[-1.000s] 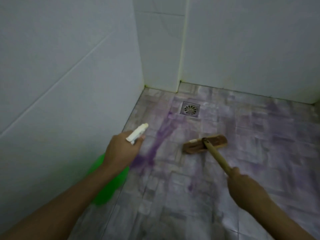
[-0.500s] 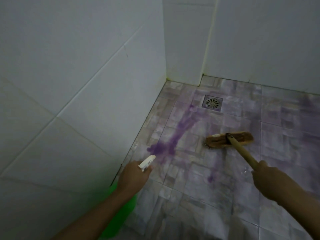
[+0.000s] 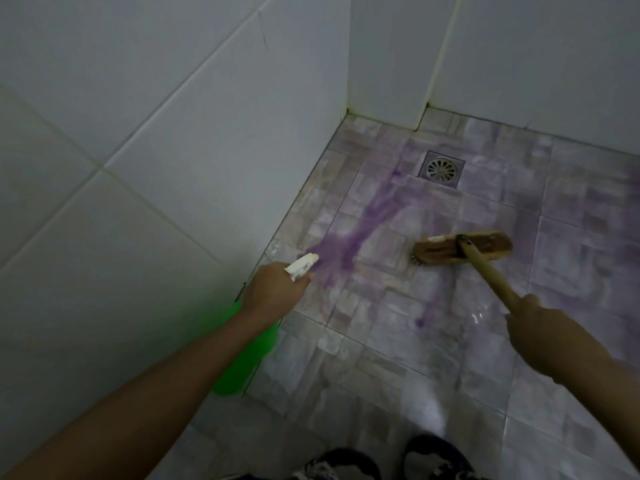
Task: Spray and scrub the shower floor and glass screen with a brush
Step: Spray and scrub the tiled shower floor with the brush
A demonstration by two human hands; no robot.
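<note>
Green bottle (image 3: 247,355) gripped in left hand (image 3: 273,294), arm extended, white nozzle (image 3: 302,266) aimed at purple streak (image 3: 356,237) on floor (image 3: 381,341). Right hand (image 3: 543,327) wraps brush (image 3: 464,252) handle, bristle head down on tiles near drain (image 3: 440,168).

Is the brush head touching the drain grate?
Apart. The head view shows bare floor tile between the brush head and the drain grate.

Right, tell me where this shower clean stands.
Done: purple cleaner streaks the floor up to the drain.
In hand: the left hand holds the green spray bottle; the right hand holds the brush, head on the tiles.
Left: scrubbing that streak. No glass screen in view.
</note>
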